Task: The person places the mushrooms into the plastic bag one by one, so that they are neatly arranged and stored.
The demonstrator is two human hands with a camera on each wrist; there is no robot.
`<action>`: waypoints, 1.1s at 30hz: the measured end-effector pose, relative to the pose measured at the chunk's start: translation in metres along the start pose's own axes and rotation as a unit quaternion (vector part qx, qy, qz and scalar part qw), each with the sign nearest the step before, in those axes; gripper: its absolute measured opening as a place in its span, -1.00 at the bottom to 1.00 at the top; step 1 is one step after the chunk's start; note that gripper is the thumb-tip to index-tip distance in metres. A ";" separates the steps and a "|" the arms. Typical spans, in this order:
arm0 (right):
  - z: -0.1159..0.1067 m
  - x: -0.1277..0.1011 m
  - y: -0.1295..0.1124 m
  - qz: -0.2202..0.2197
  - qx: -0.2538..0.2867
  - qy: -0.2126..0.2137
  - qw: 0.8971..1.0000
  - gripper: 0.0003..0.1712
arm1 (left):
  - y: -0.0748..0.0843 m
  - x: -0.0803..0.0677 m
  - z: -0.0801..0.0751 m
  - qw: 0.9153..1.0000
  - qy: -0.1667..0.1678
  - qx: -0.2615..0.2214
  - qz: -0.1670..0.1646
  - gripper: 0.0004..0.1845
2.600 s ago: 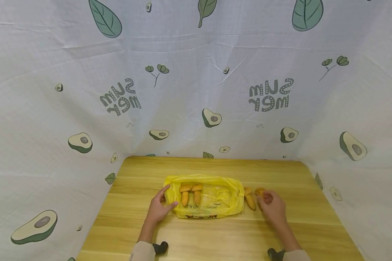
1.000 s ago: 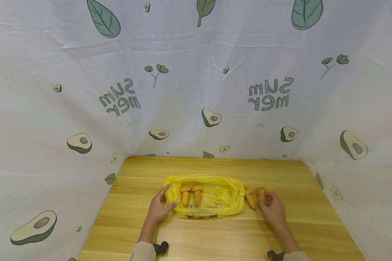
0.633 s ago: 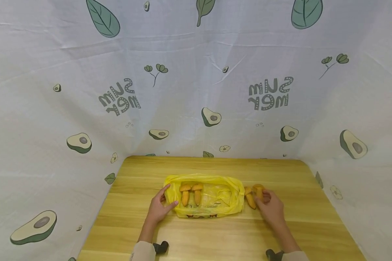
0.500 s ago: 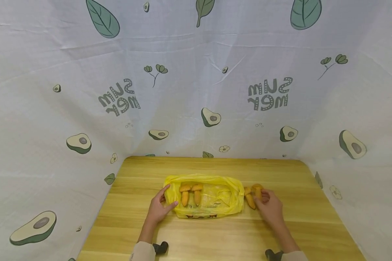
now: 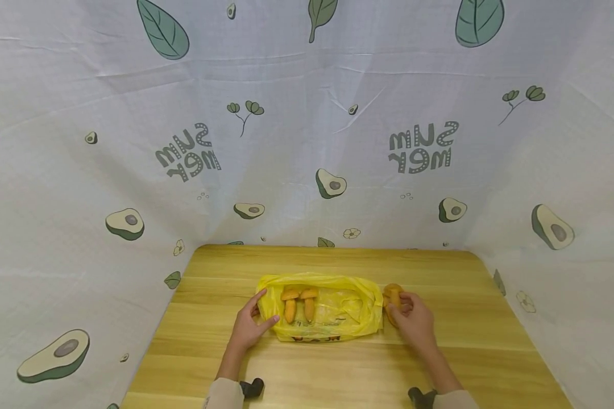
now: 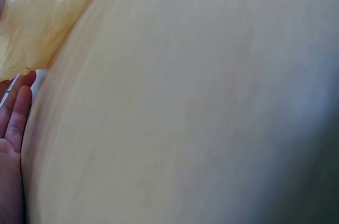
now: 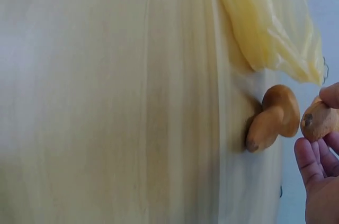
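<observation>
Your right hand [image 5: 411,319] pinches a mushroom [image 5: 393,295] just right of the bag [image 5: 332,309]; the bag's mouth lies leftward. Your left hand [image 5: 249,326] rests flat, fingers relaxed, on the bag's left edge.

Lying half hidden behind the right hand [image 5: 413,322], just beside the yellow bag [image 5: 337,311]: a second orange mushroom [image 5: 388,302]. Showing only partly at the wrist views' edges, both hands. Blurring beside the bag: the table [image 6: 201,107].

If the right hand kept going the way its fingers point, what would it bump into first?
Probably the loose mushroom lying on the table, just short of the yellow bag. The right hand already holds another mushroom. Depth is hard to judge.
</observation>
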State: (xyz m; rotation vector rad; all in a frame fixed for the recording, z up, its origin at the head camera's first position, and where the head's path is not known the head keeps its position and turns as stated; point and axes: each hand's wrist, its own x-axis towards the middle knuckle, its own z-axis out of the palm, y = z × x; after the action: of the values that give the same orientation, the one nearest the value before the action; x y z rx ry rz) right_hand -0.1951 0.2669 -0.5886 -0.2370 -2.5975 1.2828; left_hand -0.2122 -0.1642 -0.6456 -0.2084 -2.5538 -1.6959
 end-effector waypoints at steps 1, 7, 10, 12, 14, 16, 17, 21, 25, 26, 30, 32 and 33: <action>0.001 0.000 -0.002 -0.001 0.004 0.002 1.000 -0.45 | 0.000 0.000 0.000 1.000 0.000 -0.001 -0.001 -0.13; 0.007 0.002 -0.013 -0.008 0.020 0.003 1.000 -0.48 | -0.001 0.000 0.000 1.000 0.000 -0.008 -0.007 -0.12; 0.009 0.003 -0.017 -0.009 0.018 -0.005 1.000 -0.48 | -0.003 0.000 0.001 1.000 0.002 -0.010 -0.006 -0.12; 0.011 0.003 -0.020 -0.010 0.015 -0.009 1.000 -0.48 | -0.004 0.000 0.001 1.000 0.002 -0.014 -0.005 -0.12; 0.013 0.004 -0.022 -0.009 0.014 -0.011 1.000 -0.49 | -0.004 0.000 0.001 1.000 0.003 -0.015 -0.005 -0.12; 0.015 0.004 -0.024 -0.010 0.017 -0.016 1.000 -0.50 | -0.004 0.000 0.001 1.000 0.003 -0.015 -0.006 -0.12; 0.016 0.004 -0.026 -0.012 0.020 -0.020 1.000 -0.50 | -0.003 0.000 0.001 1.000 0.003 -0.014 -0.006 -0.12; 0.021 0.003 -0.031 -0.019 0.030 -0.034 0.999 -0.49 | -0.001 -0.001 0.000 1.000 0.003 -0.009 -0.008 -0.12; 0.026 0.002 -0.035 -0.028 0.041 -0.034 0.998 -0.51 | -0.001 -0.001 -0.001 1.000 0.002 -0.007 -0.007 -0.12; 0.027 0.002 -0.036 -0.030 0.043 -0.032 0.998 -0.52 | -0.001 -0.001 -0.001 1.000 0.001 -0.007 -0.006 -0.12; 0.030 0.001 -0.042 -0.038 0.045 -0.027 0.998 -0.52 | -0.002 -0.001 -0.001 1.000 0.001 -0.004 -0.003 -0.12; 0.031 0.001 -0.046 -0.038 0.044 -0.026 0.998 -0.51 | -0.002 -0.001 -0.001 1.000 0.000 -0.004 -0.003 -0.12; 0.031 0.001 -0.048 -0.039 0.045 -0.026 0.998 -0.51 | -0.001 -0.001 -0.001 1.000 0.000 -0.003 -0.003 -0.12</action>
State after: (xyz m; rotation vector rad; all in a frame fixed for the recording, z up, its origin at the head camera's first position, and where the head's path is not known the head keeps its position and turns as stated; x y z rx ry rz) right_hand -0.2069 0.2146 -0.5681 -0.0853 -2.5570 1.3907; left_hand -0.2113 -0.1657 -0.6466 -0.1999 -2.5522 -1.7068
